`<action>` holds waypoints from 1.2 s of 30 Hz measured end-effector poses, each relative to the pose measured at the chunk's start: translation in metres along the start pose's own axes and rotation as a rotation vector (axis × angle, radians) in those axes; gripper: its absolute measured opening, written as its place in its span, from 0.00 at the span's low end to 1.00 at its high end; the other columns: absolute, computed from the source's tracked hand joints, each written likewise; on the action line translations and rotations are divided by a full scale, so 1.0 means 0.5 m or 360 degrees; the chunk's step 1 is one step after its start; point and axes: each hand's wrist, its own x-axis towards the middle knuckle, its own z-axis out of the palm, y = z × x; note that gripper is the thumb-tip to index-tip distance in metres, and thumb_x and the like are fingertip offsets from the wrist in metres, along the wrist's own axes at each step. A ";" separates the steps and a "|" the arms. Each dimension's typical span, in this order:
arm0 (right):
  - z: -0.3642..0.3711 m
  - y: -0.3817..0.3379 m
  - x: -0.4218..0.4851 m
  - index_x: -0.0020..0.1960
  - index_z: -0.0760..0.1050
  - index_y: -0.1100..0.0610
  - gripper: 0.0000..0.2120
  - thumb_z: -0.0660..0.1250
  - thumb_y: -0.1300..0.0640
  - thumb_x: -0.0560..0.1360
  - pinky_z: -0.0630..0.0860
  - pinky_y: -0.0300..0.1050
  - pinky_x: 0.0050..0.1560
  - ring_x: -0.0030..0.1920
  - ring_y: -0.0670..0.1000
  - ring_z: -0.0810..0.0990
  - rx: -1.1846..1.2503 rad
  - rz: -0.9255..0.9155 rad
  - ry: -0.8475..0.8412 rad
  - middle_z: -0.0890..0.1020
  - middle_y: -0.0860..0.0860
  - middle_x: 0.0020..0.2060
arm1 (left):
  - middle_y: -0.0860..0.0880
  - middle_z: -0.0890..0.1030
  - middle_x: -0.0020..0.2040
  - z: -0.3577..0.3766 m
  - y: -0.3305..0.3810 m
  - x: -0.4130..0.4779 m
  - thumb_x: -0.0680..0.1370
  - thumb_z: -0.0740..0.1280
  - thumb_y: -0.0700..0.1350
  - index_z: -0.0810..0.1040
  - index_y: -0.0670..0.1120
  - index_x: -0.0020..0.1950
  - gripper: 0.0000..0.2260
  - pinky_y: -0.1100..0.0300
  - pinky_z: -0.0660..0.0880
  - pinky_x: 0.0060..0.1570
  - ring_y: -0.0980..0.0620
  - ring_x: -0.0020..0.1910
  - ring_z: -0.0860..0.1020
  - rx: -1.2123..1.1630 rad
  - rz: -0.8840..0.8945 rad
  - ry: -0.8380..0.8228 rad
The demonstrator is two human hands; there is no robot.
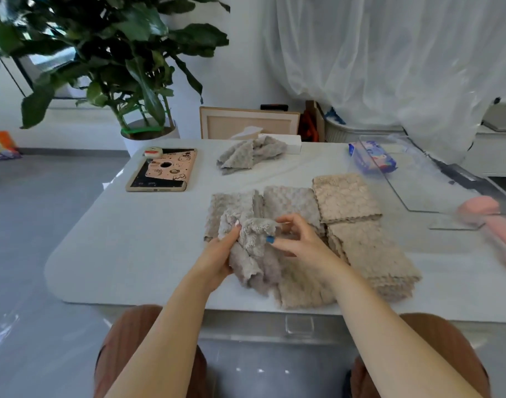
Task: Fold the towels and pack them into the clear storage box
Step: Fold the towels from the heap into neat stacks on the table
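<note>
A white tabletop [125,254] fills the middle of the scene, with a sheer white curtain [389,53] hanging behind it on the right and a large-leafed potted plant [116,53] standing on the floor at the left. The clear storage box [424,191] sits on the tabletop's far right side, well apart from the hands, with no towels visible in it. A blue packet [372,159] shows at its far end, though whether it lies inside the box cannot be told.

Near the front edge, a tall stack of folded beige towels [372,254] lies just right of the person's right forearm. A second folded beige pile [345,198] touches it on the far side. Left of that pile lie flat grey-beige folded towels [292,201], side by side.

A crumpled grey towel [256,248] is bunched above these, held between both hands. The left hand [220,254] grips it from the left, fingers wrapped under and thumb on top. The right hand [300,242] holds its fluffy upper edge with curled fingers and thumb.

A tablet in a pink case [162,170] lies at the far left. Another unfolded grey towel [251,155] lies heaped at the far edge, beside a white tissue box [283,142]. Blurred pink shapes [493,219] show at the right margin.
</note>
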 end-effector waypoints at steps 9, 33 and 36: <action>0.017 0.050 -0.047 0.47 0.80 0.58 0.10 0.67 0.52 0.74 0.77 0.43 0.50 0.46 0.54 0.82 0.0057 0.0256 0.0469 0.84 0.55 0.43 | 0.45 0.84 0.54 0.024 -0.060 -0.057 0.77 0.70 0.45 0.77 0.43 0.63 0.15 0.49 0.79 0.54 0.46 0.53 0.82 0.0238 -0.0045 -0.0036; -0.025 0.121 -0.034 0.52 0.73 0.57 0.05 0.61 0.57 0.80 0.72 0.44 0.39 0.38 0.51 0.76 -0.0715 0.0276 0.0760 0.77 0.49 0.39 | 0.45 0.73 0.61 -0.082 -0.075 -0.013 0.73 0.71 0.49 0.72 0.46 0.64 0.22 0.52 0.75 0.52 0.44 0.55 0.76 0.1322 0.0096 0.0937; -0.007 0.137 -0.043 0.49 0.76 0.58 0.05 0.62 0.59 0.79 0.62 0.35 0.30 0.32 0.43 0.70 -0.0962 0.0039 0.0899 0.78 0.51 0.40 | 0.44 0.68 0.64 -0.091 -0.101 -0.029 0.73 0.69 0.55 0.67 0.46 0.66 0.26 0.48 0.72 0.54 0.42 0.62 0.69 0.1560 0.0144 0.1146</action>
